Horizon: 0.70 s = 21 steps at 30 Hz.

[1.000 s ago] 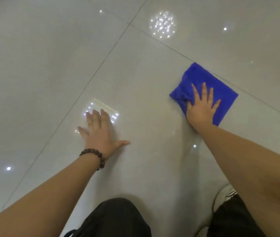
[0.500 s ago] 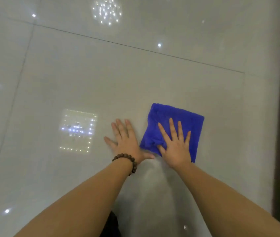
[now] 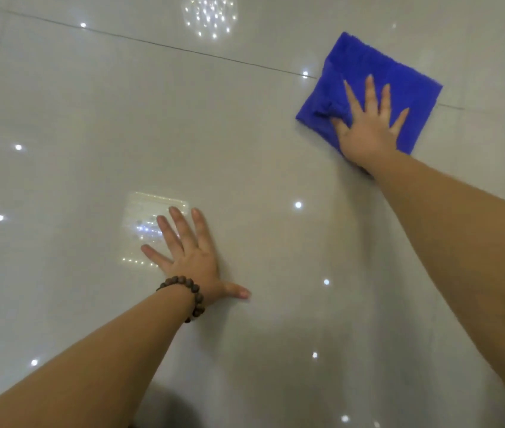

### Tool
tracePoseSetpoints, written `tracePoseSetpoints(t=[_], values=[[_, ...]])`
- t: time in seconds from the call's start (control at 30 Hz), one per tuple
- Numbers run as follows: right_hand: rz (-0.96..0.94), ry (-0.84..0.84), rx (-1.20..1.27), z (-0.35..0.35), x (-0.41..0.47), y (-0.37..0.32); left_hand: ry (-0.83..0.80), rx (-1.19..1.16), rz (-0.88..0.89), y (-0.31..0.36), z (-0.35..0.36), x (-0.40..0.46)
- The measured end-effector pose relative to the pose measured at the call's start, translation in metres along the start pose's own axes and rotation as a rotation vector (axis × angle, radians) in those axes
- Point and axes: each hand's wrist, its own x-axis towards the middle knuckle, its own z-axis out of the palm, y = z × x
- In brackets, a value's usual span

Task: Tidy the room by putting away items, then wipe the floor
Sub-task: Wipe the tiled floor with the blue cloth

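Right hand point(image 3: 368, 131) pressing flat with straight, spread fingers on a folded blue microfiber cloth point(image 3: 377, 72) lying across a grout line, left hand point(image 3: 194, 257) with beaded bracelet point(image 3: 187, 291) resting open-palmed on glossy tiled floor point(image 3: 90, 118), well apart from the cloth.

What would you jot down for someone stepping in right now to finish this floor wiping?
Right hand: flat, fingers spread, pressing the folded blue cloth onto the glossy tiled floor, far out to the right, over a grout line.
Left hand: flat on the bare tile, fingers straight, bracing; beaded bracelet on the wrist.
Done: no items in view to put away; wiping is under way.
Left: cannot tell which tiles are already wiped; probably carry on across the floor.
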Motion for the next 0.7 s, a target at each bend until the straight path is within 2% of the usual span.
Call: tracePoseSetpoints(t=[0.07,0.13,0.2,0.27,0.33,0.4,0.5,0.6,0.7], values=[[-0.157,0.047,-0.036,0.031,-0.092,-0.015,-0.011,-0.006,-0.003,0.0,0.0,-0.002],[-0.363,-0.001,-0.08,0.065,-0.215,-0.024,-0.031,-0.003,-0.013,0.0,-0.001,-0.004],[-0.509,-0.068,-0.136,0.075,-0.276,-0.014,-0.044,-0.006,-0.014,0.003,-0.004,-0.007],[-0.506,-0.075,-0.117,0.065,-0.232,0.0,-0.048,-0.004,-0.013,0.003,-0.007,-0.008],[-0.321,0.005,-0.11,0.044,-0.149,0.005,-0.039,-0.019,-0.025,0.004,-0.01,-0.011],[-0.1,-0.008,-0.043,0.018,-0.075,0.012,-0.014,-0.007,-0.012,0.004,-0.009,-0.013],[-0.007,0.023,0.0,0.02,-0.061,0.004,0.004,0.008,-0.017,0.003,-0.01,-0.013],[-0.234,0.097,-0.08,0.054,-0.174,-0.025,0.023,0.015,-0.012,0.001,-0.006,-0.014],[-0.577,-0.014,-0.11,0.089,-0.316,-0.022,0.053,0.02,0.003,0.0,0.001,-0.014]])
